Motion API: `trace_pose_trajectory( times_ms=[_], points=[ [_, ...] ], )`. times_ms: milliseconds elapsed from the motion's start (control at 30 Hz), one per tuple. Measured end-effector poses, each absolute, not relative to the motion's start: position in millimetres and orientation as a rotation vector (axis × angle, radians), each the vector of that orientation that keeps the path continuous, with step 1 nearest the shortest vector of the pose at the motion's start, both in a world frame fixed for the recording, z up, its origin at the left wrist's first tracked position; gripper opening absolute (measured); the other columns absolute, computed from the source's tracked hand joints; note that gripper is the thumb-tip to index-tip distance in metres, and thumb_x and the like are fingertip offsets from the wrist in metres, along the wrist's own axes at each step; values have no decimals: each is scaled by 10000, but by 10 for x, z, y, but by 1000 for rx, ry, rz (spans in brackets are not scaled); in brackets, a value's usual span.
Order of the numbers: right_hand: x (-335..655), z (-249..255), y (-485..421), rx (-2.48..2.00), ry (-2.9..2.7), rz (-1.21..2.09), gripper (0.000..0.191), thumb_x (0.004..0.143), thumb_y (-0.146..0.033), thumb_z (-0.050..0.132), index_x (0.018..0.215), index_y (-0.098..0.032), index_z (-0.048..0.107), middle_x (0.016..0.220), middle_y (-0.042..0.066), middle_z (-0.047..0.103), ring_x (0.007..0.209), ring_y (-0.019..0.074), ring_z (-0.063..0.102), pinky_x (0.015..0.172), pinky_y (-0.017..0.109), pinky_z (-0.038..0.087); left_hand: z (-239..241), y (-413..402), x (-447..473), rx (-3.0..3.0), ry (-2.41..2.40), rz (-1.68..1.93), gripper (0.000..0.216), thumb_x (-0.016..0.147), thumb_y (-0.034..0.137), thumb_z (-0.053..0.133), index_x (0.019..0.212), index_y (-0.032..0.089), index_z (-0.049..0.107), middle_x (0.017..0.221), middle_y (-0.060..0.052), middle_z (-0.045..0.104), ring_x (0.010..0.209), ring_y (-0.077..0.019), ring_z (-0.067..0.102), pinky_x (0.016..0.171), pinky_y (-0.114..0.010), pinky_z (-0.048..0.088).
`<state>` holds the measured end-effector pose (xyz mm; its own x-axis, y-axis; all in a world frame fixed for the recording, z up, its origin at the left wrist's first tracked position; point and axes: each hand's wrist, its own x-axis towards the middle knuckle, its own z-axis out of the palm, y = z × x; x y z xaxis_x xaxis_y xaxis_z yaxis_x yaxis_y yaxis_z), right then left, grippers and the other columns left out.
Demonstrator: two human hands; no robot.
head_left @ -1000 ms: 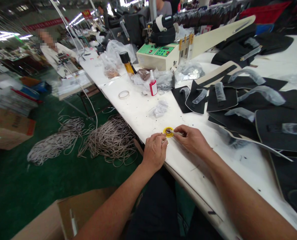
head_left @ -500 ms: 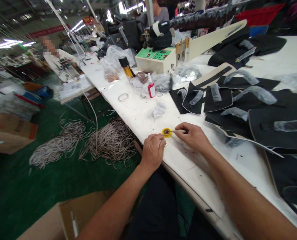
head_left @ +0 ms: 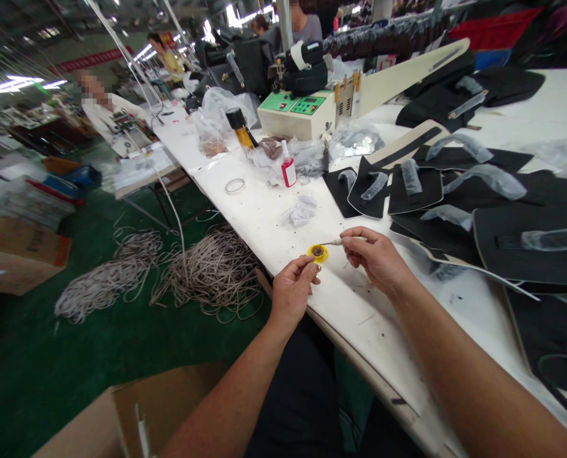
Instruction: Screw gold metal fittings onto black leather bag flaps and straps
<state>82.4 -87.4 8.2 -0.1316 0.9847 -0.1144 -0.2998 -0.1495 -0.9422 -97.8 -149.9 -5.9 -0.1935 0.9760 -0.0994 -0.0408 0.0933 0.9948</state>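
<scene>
Yellow lid (head_left: 319,254) with a dark smear at its centre lies close to the near edge of the white tabletop (head_left: 274,222), and both of our hands work at it. Our right hand (head_left: 376,257) is closed on a thin white stick (head_left: 343,241), thumb and fingers pinched together around its shaft, with the tip held just above and beside the lid. Our left hand (head_left: 293,289) sits at the table's near edge, fingertips drawn together on something small that we cannot make out, just short of the lid and touching or nearly touching its rim.

Farther in on the tabletop lie a crumpled scrap of clear plastic (head_left: 304,210), a red bottle with a white nozzle (head_left: 288,167), a thin ring of tape (head_left: 234,185) and an amber bottle with a black cap (head_left: 240,127). A cream machine with a green control panel (head_left: 302,111) stands toward the far edge. Black cut pieces with clear plastic strips (head_left: 455,191) are spread over the right side of the table.

Off the left edge, pale cord (head_left: 169,273) is heaped on the green floor, and an open cardboard box (head_left: 131,413) sits beside our knees. Other people are at benches in the background.
</scene>
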Motion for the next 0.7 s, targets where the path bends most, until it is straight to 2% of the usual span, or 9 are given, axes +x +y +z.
trace_pose_trajectory(
  times_ms=[133, 367, 500, 700],
  points=[
    [830, 61, -870, -1004, -1008, 1539, 384, 706, -389, 856, 978, -171, 695, 571, -48, 586, 478, 91, 466, 475, 230, 345, -100, -1487, -998, 996, 1368, 1278, 374, 778, 373, 807, 1079, 161, 748, 802, -20, 695, 675, -121, 653, 475, -177, 454],
    [788, 105, -928, -1027, -1195, 1468, 304, 765, -407, 804, 933, -178, 695, 568, -52, 574, 486, 100, 486, 492, 247, 369, -157, -1489, -1000, 1037, 1395, 1258, 382, 793, 343, 766, 1139, 180, 756, 850, -27, 689, 676, -125, 655, 476, -200, 535],
    [756, 164, -967, -1068, -1308, 1428, 298, 779, -436, 782, 903, -180, 692, 595, -44, 578, 502, 102, 502, 487, 244, 380, -174, -1495, -971, 1027, 1399, 1269, 463, 770, 297, 774, 1212, 188, 693, 872, -14, 687, 638, -106, 645, 478, -193, 538],
    [751, 203, -987, -1131, -1359, 1374, 276, 765, -414, 776, 882, -176, 703, 601, -39, 580, 500, 102, 504, 478, 244, 379, -176, -1496, -952, 998, 1427, 1281, 301, 749, 313, 784, 995, 161, 699, 815, -18, 694, 608, -105, 638, 486, -197, 546]
  ],
)
